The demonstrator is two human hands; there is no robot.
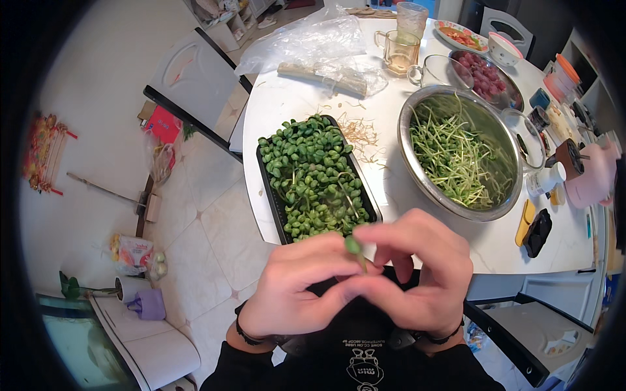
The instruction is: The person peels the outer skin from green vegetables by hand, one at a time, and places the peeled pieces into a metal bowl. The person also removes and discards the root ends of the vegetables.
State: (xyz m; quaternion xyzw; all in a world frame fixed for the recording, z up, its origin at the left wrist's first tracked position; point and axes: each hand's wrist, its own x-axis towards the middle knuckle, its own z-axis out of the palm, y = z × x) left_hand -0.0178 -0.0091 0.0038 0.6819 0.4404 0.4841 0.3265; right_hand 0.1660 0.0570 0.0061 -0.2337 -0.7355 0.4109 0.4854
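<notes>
Close to my body, my left hand (305,283) grips a green sprout (353,246) between thumb and fingers, its leafy head pointing up. My right hand (423,271) meets it there, thumb beside the left thumb and index finger near the leaves; whether it also pinches the stem is unclear. Just beyond my hands, a black plastic tray (270,195) is packed with leafy green sprouts (313,171). To its right stands a stainless steel bowl (411,171) holding loose sprouts with long pale stems (455,156).
Thin brown roots (359,134) lie between tray and bowl. Behind are a clear plastic bag (313,39), a wrapped roll (323,78), a glass mug (401,51) and a dish of red grapes (481,78). A yellow-handled peeler-like item (525,222) and a white bottle (545,181) stand right.
</notes>
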